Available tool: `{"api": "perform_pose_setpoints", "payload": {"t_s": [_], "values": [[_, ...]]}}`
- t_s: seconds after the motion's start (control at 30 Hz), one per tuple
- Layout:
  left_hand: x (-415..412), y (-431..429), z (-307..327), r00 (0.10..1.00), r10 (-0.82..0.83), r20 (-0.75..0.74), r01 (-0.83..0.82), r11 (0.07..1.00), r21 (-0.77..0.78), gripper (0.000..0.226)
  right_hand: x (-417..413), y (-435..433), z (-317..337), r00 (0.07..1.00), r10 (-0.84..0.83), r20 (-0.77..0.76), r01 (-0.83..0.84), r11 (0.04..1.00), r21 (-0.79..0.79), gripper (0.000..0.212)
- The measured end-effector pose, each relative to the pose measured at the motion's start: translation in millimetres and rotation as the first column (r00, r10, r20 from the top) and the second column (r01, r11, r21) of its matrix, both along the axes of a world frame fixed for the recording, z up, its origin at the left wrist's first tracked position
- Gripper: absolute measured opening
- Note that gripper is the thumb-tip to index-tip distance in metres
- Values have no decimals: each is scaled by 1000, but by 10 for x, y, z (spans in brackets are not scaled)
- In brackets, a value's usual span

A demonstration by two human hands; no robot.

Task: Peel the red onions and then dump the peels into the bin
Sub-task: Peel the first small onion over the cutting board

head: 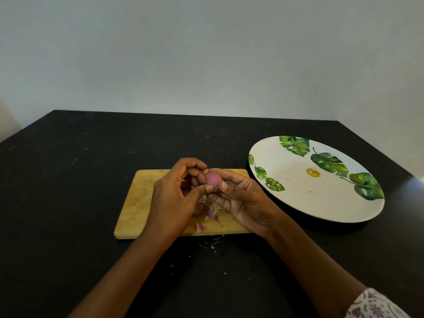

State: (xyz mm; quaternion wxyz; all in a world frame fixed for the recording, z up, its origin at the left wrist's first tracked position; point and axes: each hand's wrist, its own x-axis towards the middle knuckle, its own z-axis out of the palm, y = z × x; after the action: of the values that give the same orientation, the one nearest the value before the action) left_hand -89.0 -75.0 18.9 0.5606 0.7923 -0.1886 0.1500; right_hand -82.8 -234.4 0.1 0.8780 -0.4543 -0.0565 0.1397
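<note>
Head view: the small round pink-purple red onion (213,179) is held in the air over the middle of the rectangular light wooden cutting board (142,198), between both hands. The right hand (241,198) cups it from the board's right side with its thumb pressed on it. The left hand (176,193) has curled fingers and pinches at the onion's near-left side with its thumb tip. Both hands are equally close. The onion looks round and I can't tell its axis. The papery purple-white peels (208,210) lie piled on the board directly under the hands, a few at its near edge. A round white plate with green leaf print (298,198) sits on the black desk (68,180), just right of the board. The bin is not in view. The skin looks mostly off, so setting the onion down is probably next.
</note>
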Motion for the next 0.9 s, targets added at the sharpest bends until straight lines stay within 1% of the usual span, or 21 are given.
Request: {"api": "perform_pose_setpoints", "payload": {"t_s": [0.17,0.37,0.43,0.57,0.63,0.7,0.8,0.9], "values": [[-14,-22,-22,999,-33,3,33,999,1,33,-6,11,16,1000,-25,0,25,1000,5,30],[-21,-18,-2,996,67,60,-65,997,-42,59,-1,13,14,999,-37,-15,37,999,36,34],[-35,-21,-22,992,83,98,-82,997,-13,56,1,14,14,999,-46,-24,47,998,45,34],[-60,-31,-77,969,103,225,-118,992,52,47,-3,25,21,997,-71,-38,72,997,38,36],[-61,-28,-88,961,109,255,-127,990,56,43,-11,31,22,996,-75,-42,76,997,26,36],[-60,-33,-80,965,128,228,-138,990,29,42,-12,31,21,996,-78,-43,79,997,10,36],[-63,-55,-61,978,148,145,-146,989,-28,41,-6,28,21,996,-83,-42,84,996,14,35],[-35,-52,-51,992,114,61,-109,990,-86,39,-8,27,22,996,-85,-40,86,996,16,32]]}}
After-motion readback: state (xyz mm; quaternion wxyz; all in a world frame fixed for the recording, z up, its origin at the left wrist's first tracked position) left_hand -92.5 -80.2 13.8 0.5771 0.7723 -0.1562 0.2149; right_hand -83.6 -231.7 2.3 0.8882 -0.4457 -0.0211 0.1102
